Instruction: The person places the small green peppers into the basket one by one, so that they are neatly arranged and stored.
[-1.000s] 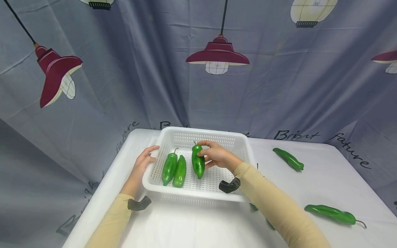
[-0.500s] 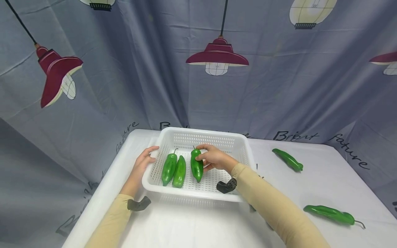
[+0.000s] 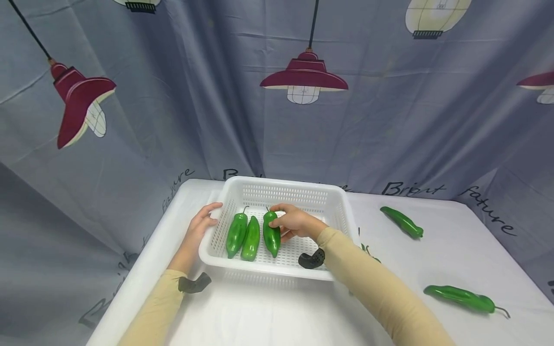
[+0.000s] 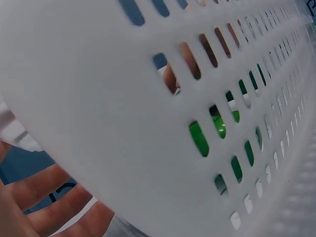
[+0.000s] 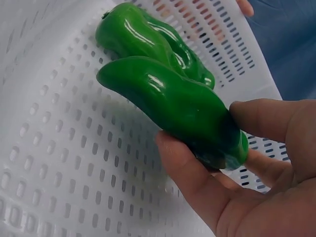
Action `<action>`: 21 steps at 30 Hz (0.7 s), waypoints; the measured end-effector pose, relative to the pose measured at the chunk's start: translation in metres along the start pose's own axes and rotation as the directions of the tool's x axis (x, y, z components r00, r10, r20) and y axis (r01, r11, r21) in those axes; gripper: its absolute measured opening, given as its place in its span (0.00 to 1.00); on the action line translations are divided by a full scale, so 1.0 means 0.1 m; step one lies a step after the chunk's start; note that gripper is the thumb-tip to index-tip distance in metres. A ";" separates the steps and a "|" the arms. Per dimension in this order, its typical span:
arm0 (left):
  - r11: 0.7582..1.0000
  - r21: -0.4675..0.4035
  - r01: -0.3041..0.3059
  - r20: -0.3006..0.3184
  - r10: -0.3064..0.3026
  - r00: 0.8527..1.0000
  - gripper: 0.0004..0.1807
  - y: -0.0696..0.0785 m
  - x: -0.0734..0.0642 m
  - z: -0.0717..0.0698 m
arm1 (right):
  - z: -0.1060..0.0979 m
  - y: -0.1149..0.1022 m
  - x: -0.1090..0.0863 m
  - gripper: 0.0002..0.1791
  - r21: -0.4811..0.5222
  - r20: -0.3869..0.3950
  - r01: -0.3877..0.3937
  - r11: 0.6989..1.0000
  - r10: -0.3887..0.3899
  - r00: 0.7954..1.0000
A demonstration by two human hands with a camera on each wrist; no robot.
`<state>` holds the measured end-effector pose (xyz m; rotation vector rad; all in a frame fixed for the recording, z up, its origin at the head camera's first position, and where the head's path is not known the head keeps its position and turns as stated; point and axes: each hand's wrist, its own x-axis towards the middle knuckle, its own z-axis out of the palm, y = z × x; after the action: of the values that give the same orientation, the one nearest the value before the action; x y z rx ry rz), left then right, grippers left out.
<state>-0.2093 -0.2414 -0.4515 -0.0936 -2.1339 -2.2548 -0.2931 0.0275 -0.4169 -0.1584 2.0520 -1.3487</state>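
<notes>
My right hand (image 3: 296,222) holds a glossy green pepper (image 3: 271,233) near its stem end, inside a white perforated plastic basket (image 3: 277,275). The right wrist view shows thumb and fingers gripping this pepper (image 5: 173,103), its tapered end pointing away from the palm. Two more green peppers (image 3: 236,235) lie side by side in the basket, just left of the held one. My left hand (image 3: 198,231) rests with extended fingers against the basket's left side. In the left wrist view its fingers (image 4: 54,197) show partly behind the basket wall (image 4: 98,108).
On the white table (image 3: 268,312), one green pepper (image 3: 402,222) lies to the right of the basket and another (image 3: 463,298) closer to the front right. Further green bits (image 3: 368,251) show beside the right sleeve (image 3: 376,283), mostly hidden. A grey-blue curtain (image 3: 207,120) with printed lamps hangs behind.
My right hand has moved slightly left and down with the pepper, bringing it closer to the two in the basket. The left hand and basket have stayed in place.
</notes>
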 end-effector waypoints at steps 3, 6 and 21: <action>1.000 0.008 0.007 0.003 -0.007 1.000 0.30 0.01 0.00 0.01 | 0.00 0.01 0.00 0.34 0.009 0.007 -0.003 1.000 0.003 1.000; 1.000 0.004 0.008 0.003 -0.008 1.000 0.30 0.01 0.00 0.00 | 0.00 0.02 -0.02 0.35 0.039 0.027 -0.007 0.999 0.006 1.000; 0.999 -0.007 -0.043 0.015 0.043 0.999 0.29 -0.04 0.01 -0.02 | 0.03 0.03 -0.06 0.34 0.070 0.108 -0.045 0.997 0.037 0.993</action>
<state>-0.2107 -0.2427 -0.4560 -0.1559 -2.1099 -2.2453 -0.2858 0.0296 -0.4168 -0.1526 1.9049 -1.3582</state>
